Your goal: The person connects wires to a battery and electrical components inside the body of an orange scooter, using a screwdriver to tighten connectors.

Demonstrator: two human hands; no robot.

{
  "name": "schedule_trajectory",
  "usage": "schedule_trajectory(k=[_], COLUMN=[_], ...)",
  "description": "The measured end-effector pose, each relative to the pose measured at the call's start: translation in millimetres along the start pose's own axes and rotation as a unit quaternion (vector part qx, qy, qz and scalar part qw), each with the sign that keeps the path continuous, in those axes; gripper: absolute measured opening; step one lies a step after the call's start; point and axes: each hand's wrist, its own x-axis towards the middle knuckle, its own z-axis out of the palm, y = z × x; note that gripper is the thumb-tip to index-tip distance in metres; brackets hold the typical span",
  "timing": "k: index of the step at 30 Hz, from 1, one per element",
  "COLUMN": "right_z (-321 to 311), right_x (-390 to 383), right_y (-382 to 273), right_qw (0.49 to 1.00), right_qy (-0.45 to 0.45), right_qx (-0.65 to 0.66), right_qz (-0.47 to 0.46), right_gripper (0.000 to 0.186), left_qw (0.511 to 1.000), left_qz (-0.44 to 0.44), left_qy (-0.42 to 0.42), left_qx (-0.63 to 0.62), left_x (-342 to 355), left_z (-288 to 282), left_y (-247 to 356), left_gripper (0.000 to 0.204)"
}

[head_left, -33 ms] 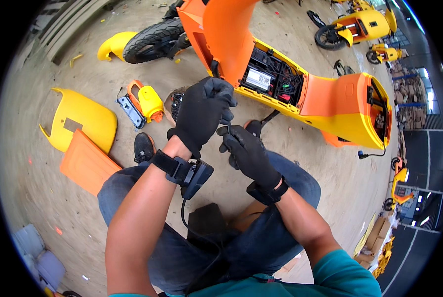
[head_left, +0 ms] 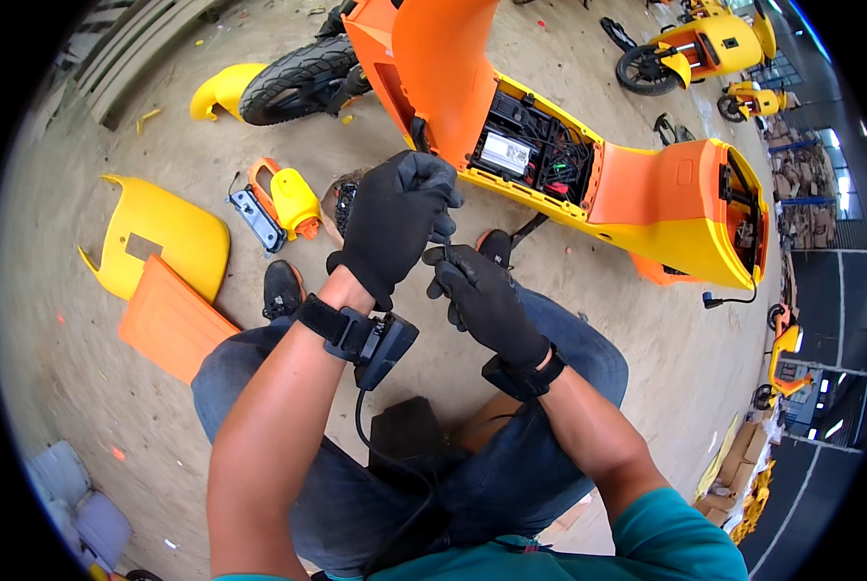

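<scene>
Both my hands wear black gloves and meet in front of the scooter. My left hand [head_left: 400,213] is closed, its fingers curled in and its back toward me. Just right of it and lower, my right hand [head_left: 479,295] pinches with thumb and forefinger. A thin dark piece [head_left: 446,249] runs up from the right fingertips toward the left fingers; it is too small to name. What the left fingers hold is hidden behind them. Beyond lies the orange and yellow scooter [head_left: 647,184], its floor compartment uncovered, showing a silver box [head_left: 505,153] and tangled wires [head_left: 561,167].
A yellow panel [head_left: 177,218] and an orange cover [head_left: 174,318] lie on the floor to the left. Nearer the front wheel [head_left: 303,82] are a yellow and orange lamp-like part [head_left: 295,201] and a yellow mudguard [head_left: 225,90]. Another scooter [head_left: 710,50] stands far right.
</scene>
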Motion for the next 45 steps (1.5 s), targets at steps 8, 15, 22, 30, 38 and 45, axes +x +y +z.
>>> schedule_trajectory(k=[8,15,22,30,38,45], right_z=[12.1,16.4,7.3,12.0,29.6,23.2], right_x=[19.8,43.1,44.5,55.2,76.4,109.6], right_y=[16.1,15.3,22.1,32.5,78.0,98.6], right_qw=[1.0,1.0,1.0,0.997,0.997,0.997], right_qy=[-0.004,-0.01,0.014,0.034,0.034,0.043], right_qx=[-0.006,0.01,0.02,0.071,0.051,-0.02], right_qz=[0.018,0.0,-0.02,0.003,0.05,0.067], right_gripper=[0.028,0.027,0.026,0.025,0.025,0.02], left_qw=[1.0,0.999,0.995,0.976,0.921,0.921], left_qz=[-0.014,0.016,0.03,0.078,0.035,0.103], left_qy=[0.005,0.029,0.006,0.069,0.154,0.16], left_qx=[0.016,0.035,0.094,0.192,0.356,0.341], left_x=[6.0,10.6,5.2,46.2,134.0,167.8], left_z=[-6.1,-11.9,-7.1,-74.2,-79.3,-55.6], left_y=[-11.2,-23.1,-27.4,-38.0,-46.9,-43.3], left_gripper=[0.02,0.015,0.023,0.034,0.081,0.052])
